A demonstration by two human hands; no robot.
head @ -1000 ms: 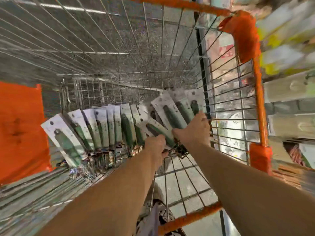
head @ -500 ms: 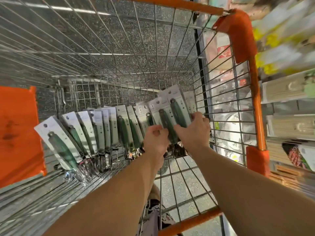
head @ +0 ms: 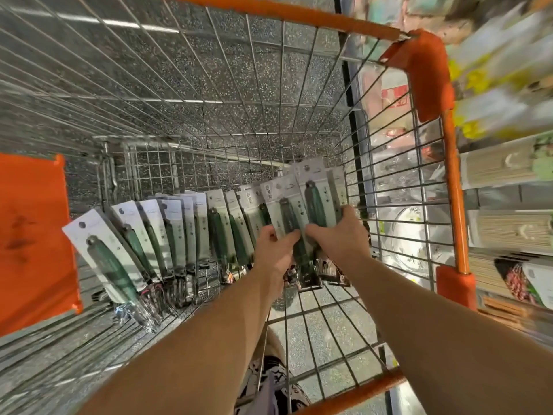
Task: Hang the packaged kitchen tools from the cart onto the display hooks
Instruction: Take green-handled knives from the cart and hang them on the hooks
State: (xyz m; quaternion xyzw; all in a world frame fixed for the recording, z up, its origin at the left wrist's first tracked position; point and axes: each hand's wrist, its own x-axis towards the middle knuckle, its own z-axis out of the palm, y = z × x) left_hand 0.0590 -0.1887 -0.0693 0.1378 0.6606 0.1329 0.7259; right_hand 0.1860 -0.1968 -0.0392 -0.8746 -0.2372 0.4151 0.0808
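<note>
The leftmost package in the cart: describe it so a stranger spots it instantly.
Start at the wire cart with orange rails. A row of white-carded, green-handled tools leans along its floor. The leftmost package ends that row beside the orange panel, far from both hands, with its whole face showing while the others overlap.

No legible txt, pkg cards [head: 273,202] show marks too blurry to read
</note>
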